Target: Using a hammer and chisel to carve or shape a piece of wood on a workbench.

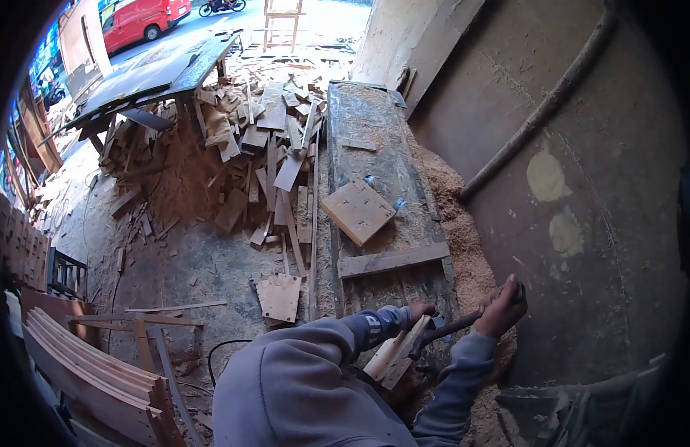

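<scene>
My right hand (501,306) is wrapped around the handle of a hammer (455,326), raised at the right of the workbench. The hammer's dark head is down beside a pale wooden piece (393,356); I cannot tell whether they touch. That piece stands tilted at the near end of the bench. My left hand (421,309) grips its upper end, the fingers partly hidden. Farther along the bench lies a square wooden block (358,211) with small dark notches. A wooden batten (394,261) crosses the bench between the block and my hands.
The long workbench (374,112) is strewn with sawdust, with shavings (464,238) heaped along its right side. Offcuts (266,141) pile up on the left. A low table (151,71) stands far left, curved boards (91,365) near left. A wall (583,246) bounds the right.
</scene>
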Tool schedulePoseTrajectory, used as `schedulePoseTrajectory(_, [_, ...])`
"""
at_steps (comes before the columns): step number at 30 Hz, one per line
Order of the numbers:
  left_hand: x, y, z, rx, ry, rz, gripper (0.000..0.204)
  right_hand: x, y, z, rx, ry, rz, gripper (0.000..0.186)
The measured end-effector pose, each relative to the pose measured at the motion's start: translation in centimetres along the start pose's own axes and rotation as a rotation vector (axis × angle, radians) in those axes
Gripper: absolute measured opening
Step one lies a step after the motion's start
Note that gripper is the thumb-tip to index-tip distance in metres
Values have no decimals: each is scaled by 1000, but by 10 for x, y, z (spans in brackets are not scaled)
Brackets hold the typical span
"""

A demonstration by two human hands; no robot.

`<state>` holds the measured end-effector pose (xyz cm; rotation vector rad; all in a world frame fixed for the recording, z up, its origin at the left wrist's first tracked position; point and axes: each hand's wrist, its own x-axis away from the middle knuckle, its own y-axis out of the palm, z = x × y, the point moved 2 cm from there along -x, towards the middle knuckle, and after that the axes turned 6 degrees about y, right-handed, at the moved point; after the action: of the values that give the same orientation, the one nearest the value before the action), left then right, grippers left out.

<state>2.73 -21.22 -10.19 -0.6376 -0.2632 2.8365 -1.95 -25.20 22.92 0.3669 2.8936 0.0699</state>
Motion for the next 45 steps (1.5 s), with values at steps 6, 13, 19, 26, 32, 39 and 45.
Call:
schedulePoseTrajectory(6, [21, 17, 6, 39, -59, -181, 21, -16, -24, 22, -6, 133, 83, 37])
schedulePoseTrajectory(13, [32, 28, -2, 51, -61, -94, 20, 15, -27, 5, -4, 150, 226, 37])
schedulePoseTrajectory(19, [25, 38, -5, 13, -27, -166, 27, 29, -41, 1, 16, 59, 296, 36])
schedulePoseTrajectory(26, [13, 64, 5, 121, -104, -224, 21, 22, -60, -12, -21, 35, 257, 37])
schedulePoseTrajectory(32, [21, 71, -5, 64, 33, -250, 24, 22, -64, 9, 208, -13, 90, 35])
schedulePoseTrajectory(39, [11, 96, 6, 60, 52, -416, 19, 49, -95, -17, 103, -23, 374, 39])
schedulePoseTrajectory(45, [10, 73, -18, 520, -547, -124, 21, -31, -99, 33, 441, 74, 446, 45])
